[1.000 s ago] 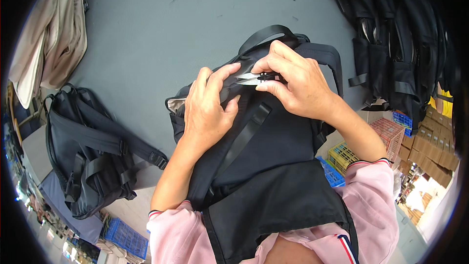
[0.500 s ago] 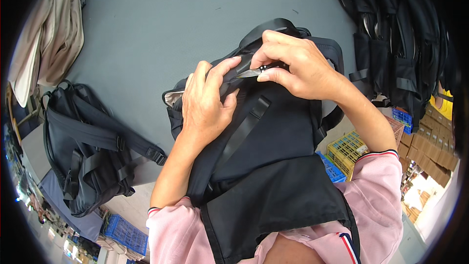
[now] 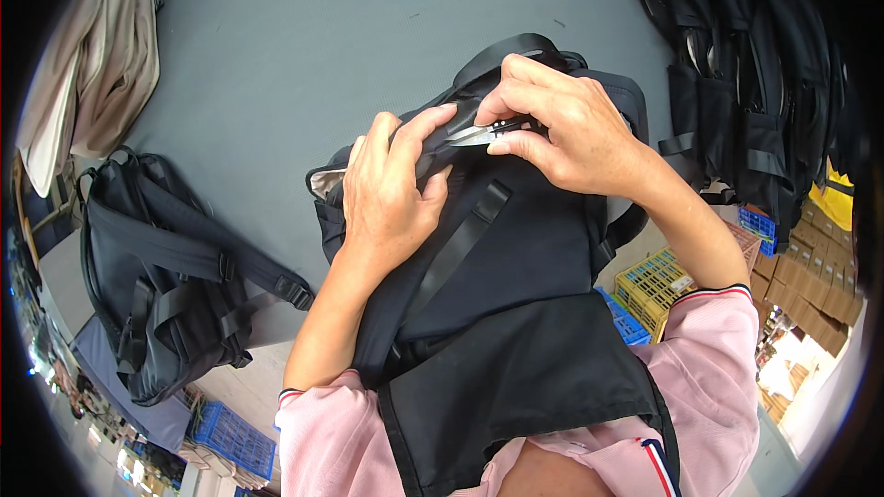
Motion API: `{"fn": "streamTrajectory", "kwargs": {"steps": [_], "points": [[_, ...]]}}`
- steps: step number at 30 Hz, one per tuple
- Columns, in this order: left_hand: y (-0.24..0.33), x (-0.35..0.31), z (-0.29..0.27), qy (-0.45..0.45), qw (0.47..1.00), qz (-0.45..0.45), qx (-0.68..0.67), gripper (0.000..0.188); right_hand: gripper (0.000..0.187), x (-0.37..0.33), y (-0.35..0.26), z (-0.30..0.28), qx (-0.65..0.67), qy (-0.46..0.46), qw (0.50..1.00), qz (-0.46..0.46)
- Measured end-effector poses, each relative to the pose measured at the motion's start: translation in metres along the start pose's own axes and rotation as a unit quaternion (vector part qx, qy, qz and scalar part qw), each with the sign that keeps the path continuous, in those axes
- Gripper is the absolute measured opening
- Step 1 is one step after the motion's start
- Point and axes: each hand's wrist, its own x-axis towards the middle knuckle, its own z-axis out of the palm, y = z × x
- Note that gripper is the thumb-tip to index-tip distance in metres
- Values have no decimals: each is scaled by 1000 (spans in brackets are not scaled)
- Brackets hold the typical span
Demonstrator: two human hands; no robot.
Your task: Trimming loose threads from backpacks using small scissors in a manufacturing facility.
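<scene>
Right hand (image 3: 573,136) clamped on snips (image 3: 471,136) | left hand (image 3: 391,191) gripping black backpack (image 3: 543,230), far side | blades closer together than a second ago, apparently mid-snip

- Snips (image 3: 474,136): handles mostly hidden by right hand (image 3: 562,124).
- Blade tips (image 3: 456,141): too small to tell whether touching bag (image 3: 543,239).
- Bag: lower end hidden behind apron (image 3: 525,377).
- Beige cloth (image 3: 110,64): cut off, top edge.

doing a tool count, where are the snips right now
In the head view, the snips are above and slightly right of centre, held in the right hand over the black backpack, pointing toward the left hand.
</scene>
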Motion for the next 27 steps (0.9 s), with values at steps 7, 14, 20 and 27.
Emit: {"fn": "streamTrajectory", "kwargs": {"steps": [7,14,20,27], "points": [[1,-3,-1,-5,1000,-18,6,56,19,2,-1,1,-35,-23,999,-24],[0,-1,-1,-8,1000,-19,7,57,17,-7,1,10,102,49,993,38],[0,-2,0,-1,1000,-18,9,57,20,0,-9,1,-28,14,1000,-2],[0,-3,-1,2,1000,-17,12,57,19,-2,-7,8,-62,62,995,-52]]}}
